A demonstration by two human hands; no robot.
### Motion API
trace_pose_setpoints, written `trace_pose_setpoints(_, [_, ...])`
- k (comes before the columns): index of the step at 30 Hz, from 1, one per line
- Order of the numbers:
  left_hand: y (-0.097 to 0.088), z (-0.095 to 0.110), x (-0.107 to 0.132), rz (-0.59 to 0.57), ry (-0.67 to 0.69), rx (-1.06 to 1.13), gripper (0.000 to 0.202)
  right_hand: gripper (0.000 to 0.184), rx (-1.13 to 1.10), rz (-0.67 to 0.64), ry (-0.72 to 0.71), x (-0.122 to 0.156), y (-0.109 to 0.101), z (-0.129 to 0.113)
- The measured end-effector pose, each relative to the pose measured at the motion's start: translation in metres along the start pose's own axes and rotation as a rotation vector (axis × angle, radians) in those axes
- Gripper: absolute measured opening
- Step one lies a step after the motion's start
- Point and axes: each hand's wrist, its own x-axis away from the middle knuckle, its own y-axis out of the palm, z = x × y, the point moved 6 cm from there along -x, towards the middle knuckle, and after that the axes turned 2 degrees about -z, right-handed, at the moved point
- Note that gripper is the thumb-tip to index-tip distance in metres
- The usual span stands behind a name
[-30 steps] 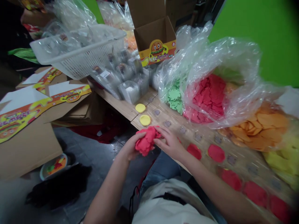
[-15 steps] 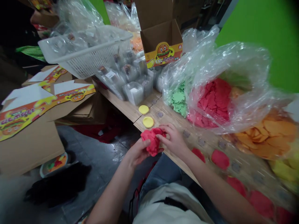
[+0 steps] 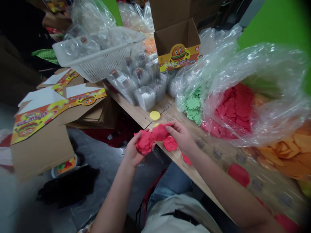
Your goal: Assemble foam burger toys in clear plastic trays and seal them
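My left hand [image 3: 132, 150] is closed around a small stack of red wavy-edged soft pieces [image 3: 145, 143], held just off the table's front edge. Between the thumb and fingers of my right hand [image 3: 181, 137] is a single red wavy-edged piece [image 3: 160, 132], pulled out to the right of the stack. Under it a yellow disc is mostly hidden, while another yellow disc [image 3: 155, 115] lies in plain view farther back. Beside my right hand, a red piece [image 3: 170, 144] lies at the table edge, with another [image 3: 186, 160] partly behind my wrist.
Clear bags hold red pieces [image 3: 234, 111], green pieces [image 3: 193, 108] and orange pieces [image 3: 286, 152]. Clear plastic containers [image 3: 145, 98] stand near a white basket [image 3: 102, 61] and an open burger-print box [image 3: 178, 53]. Flattened cardboard [image 3: 46, 136] is at left; a person's arm [image 3: 57, 22] shows behind.
My hands have drawn apart; the right now holds one red piece away from the stack in the left. A red piece now shows at the table edge. The view has shifted slightly left.
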Motion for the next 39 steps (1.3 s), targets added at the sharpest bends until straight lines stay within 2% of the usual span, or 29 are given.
trace_pose_setpoints(2, [-0.006,0.007,-0.002,0.043,0.05,-0.071,0.034,0.022,0.008,0.037,0.04,-0.015,-0.007,0.004])
trace_pose_setpoints(4, [-0.013,0.013,-0.003,0.067,0.107,-0.214,0.037,0.021,0.134,0.043,0.037,-0.031,-0.011,0.008])
trace_pose_setpoints(9, [-0.02,0.023,-0.003,0.084,0.209,-0.648,0.041,0.017,0.77,-0.099,-0.031,-0.07,-0.002,0.025])
trace_pose_setpoints(11, [-0.012,0.028,-0.002,0.032,0.305,-0.819,0.045,0.013,0.944,-0.091,-0.084,-0.075,0.0,0.031])
trace_pose_setpoints(14, [0.009,0.028,0.0,-0.105,0.454,-1.157,0.053,0.012,1.014,-0.105,-0.139,-0.072,0.001,0.035])
trace_pose_setpoints(18, [0.031,0.016,-0.005,-0.27,0.53,-1.463,0.062,0.024,1.174,-0.066,-0.248,-0.058,-0.002,0.029])
trace_pose_setpoints(22, [0.033,0.007,-0.017,-0.299,0.522,-1.597,0.07,0.029,1.424,-0.005,-0.288,-0.048,-0.011,0.024])
trace_pose_setpoints(28, [0.036,0.006,-0.025,-0.311,0.525,-1.724,0.061,0.043,1.696,-0.113,-0.365,-0.034,-0.01,0.034])
trace_pose_setpoints(35, [0.041,0.006,-0.031,-0.172,0.48,-1.862,0.068,0.046,1.694,-0.11,-0.286,-0.03,-0.018,0.038])
trace_pose_setpoints(39, [0.043,0.014,-0.038,-0.184,0.444,-1.877,0.063,0.047,1.634,-0.129,-0.257,-0.031,-0.023,0.034])
